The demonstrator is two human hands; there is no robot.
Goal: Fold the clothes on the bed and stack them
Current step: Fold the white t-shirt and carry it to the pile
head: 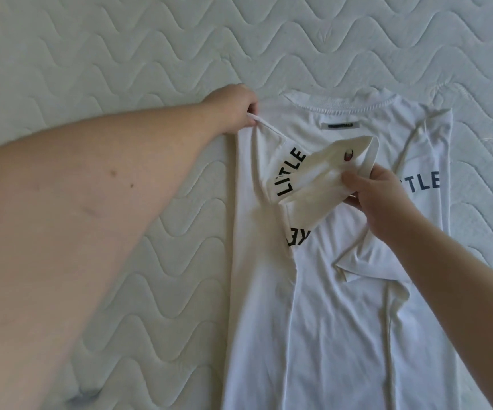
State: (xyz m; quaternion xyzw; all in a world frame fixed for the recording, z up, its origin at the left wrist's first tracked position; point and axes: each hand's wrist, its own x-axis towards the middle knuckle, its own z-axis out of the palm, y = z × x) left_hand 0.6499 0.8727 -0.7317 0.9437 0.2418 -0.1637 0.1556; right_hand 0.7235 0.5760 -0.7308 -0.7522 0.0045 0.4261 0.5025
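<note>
My t-shirt (343, 321) runs off the bottom of the view, so its hem is cut away. The neck label (340, 125) is too small to read. The printed lettering (291, 173) is broken up by folds — only "LITTLE" shows whole on the flipped panel, and "TTLE" toward the bed's right side, its start hidden behind my right hand (387, 199). The small red mark (346, 156) on the sleeve is too blurred to make out. My left hand (233, 109) hides its own fingertips — the grip on the shoulder edge is only partly seen.
</note>
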